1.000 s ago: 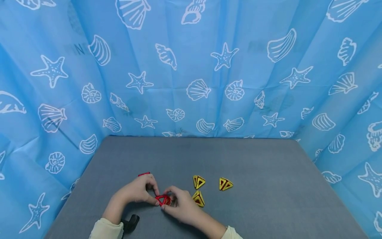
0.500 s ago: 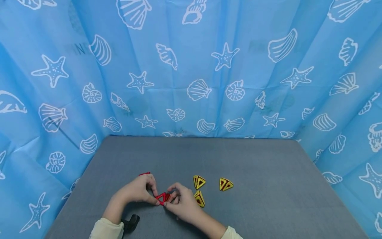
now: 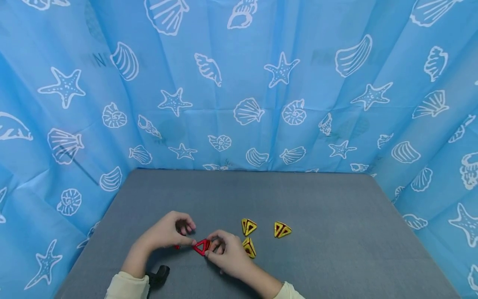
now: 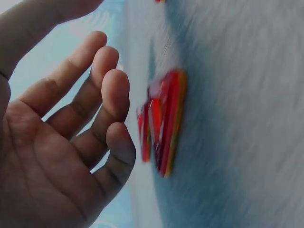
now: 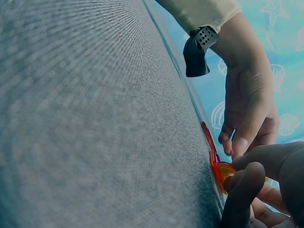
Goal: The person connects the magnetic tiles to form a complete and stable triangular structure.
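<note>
A red triangular tile [image 3: 201, 247] with an open centre lies in front of my right hand [image 3: 229, 255]. That hand's thumb and fingers pinch a small red-orange piece [image 5: 227, 169] at the tile's right side. My left hand [image 3: 166, 230] hovers just left, its thumb tip close to the red tile's left corner. In the left wrist view its fingers [image 4: 116, 90] are bent loosely with nothing between them. Other red triangular pieces [image 4: 168, 123] sit beside those fingertips; in the head view the left hand mostly covers them, with a bit of red [image 3: 177, 247] showing under the thumb.
Several yellow triangular pieces lie right of the hands: one pair [image 3: 248, 226], one close to the right hand [image 3: 249, 248], another farther right [image 3: 282, 229]. The grey table [image 3: 317, 199] backs onto a blue shell-print curtain [image 3: 239, 83]. A black wrist device [image 3: 159, 276] shows by the left sleeve.
My left hand has left the red tile's edge, drawing back left with its fingers spreading. The right hand shifted slightly up and keeps its pinch. The red tile has turned a little.
</note>
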{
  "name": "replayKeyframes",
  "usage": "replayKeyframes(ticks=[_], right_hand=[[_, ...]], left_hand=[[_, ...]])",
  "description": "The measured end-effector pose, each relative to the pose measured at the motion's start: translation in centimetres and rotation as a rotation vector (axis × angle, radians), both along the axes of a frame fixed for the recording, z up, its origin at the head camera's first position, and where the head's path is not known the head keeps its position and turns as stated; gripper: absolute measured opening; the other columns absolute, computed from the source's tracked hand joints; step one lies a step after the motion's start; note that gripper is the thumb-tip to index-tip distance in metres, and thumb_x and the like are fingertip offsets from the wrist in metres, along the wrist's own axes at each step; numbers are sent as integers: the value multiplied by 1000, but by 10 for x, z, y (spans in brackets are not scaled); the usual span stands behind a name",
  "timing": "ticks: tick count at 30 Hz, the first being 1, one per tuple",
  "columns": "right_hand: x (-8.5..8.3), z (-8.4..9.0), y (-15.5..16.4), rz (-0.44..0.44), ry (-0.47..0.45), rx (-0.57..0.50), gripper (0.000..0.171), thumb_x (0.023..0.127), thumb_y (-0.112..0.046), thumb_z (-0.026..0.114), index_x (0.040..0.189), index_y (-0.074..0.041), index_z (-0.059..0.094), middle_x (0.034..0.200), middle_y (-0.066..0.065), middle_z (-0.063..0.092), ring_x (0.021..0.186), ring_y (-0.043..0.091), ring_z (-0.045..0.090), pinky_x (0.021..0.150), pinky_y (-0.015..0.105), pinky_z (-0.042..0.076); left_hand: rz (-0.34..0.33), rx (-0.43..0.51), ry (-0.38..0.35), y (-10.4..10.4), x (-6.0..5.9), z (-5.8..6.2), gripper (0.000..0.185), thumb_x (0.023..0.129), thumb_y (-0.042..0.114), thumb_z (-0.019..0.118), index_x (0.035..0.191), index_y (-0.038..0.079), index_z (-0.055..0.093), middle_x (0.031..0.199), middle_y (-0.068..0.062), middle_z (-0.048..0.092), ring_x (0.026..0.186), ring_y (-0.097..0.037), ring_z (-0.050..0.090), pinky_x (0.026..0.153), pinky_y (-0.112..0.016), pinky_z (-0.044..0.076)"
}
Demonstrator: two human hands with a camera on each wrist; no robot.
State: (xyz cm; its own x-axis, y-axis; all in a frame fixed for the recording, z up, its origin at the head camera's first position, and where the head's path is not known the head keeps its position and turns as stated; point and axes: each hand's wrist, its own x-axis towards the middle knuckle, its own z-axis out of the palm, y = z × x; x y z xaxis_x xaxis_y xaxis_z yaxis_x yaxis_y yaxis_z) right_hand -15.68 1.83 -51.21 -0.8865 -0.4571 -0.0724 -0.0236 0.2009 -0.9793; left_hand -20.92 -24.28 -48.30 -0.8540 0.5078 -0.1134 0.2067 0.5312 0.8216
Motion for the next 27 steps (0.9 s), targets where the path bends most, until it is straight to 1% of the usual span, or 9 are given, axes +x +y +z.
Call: replayKeyframes(ticks=[2,4,6,8,12,17,19,23,27], right_hand=[[0,0,0,0,-4,0,29,94,-9,77,121,-6,70,90,-1,71,53,7,56,41,22,47],[0,-1,1,-1,-8,2,29,94,-9,76,122,-7,71,90,-2,71,52,7,55,41,22,47],[-1,-2,1,-3,-6,6,29,94,-9,76,122,-8,71,89,-3,71,51,7,55,41,22,47],[-1,-3,2,-4,-6,6,29,94,-9,76,123,-8,71,89,-3,71,51,8,55,41,22,47],[-1,-4,2,-1,-12,2,29,94,-9,75,123,-8,71,88,-4,71,51,9,55,41,22,47],[-1,-3,1,-2,-27,1,29,94,-9,76,123,-9,71,88,-3,71,52,10,55,41,22,47],[-1,-3,1,-2,-36,5,29,94,-10,77,123,-9,71,89,-3,71,52,10,55,42,23,47],[0,-1,1,-3,-42,12,30,94,-11,78,123,-10,70,92,-3,68,53,9,55,42,24,48],[0,1,1,-6,-38,8,30,94,-11,79,123,-10,71,96,1,68,53,8,54,42,24,48]], left_hand=[[22,-16,32,-6,-1,2,31,84,22,90,103,4,74,95,-10,70,79,-13,61,69,-27,52],[54,-44,28,-13,0,4,30,84,23,90,101,4,74,94,-9,69,78,-15,60,67,-27,52],[89,-79,-1,-19,1,6,30,83,21,91,99,4,72,92,-9,67,78,-17,58,65,-28,51],[123,-116,-48,-24,4,8,31,81,18,91,99,3,70,90,-8,64,79,-19,57,64,-30,49],[175,-170,-130,-30,7,11,33,78,14,93,97,2,68,87,-7,61,79,-20,55,65,-33,46],[231,-217,-167,-27,10,10,30,77,14,94,93,4,70,83,-6,62,74,-20,56,64,-35,46],[225,-214,-175,-26,11,10,28,77,13,93,91,5,70,81,-5,62,73,-20,55,63,-35,46],[181,-180,-178,-25,11,10,26,78,10,91,90,4,69,81,-4,60,74,-20,55,63,-34,46],[157,-176,-156,-21,11,12,29,77,7,91,91,4,66,82,-5,60,76,-21,55,64,-34,46]])
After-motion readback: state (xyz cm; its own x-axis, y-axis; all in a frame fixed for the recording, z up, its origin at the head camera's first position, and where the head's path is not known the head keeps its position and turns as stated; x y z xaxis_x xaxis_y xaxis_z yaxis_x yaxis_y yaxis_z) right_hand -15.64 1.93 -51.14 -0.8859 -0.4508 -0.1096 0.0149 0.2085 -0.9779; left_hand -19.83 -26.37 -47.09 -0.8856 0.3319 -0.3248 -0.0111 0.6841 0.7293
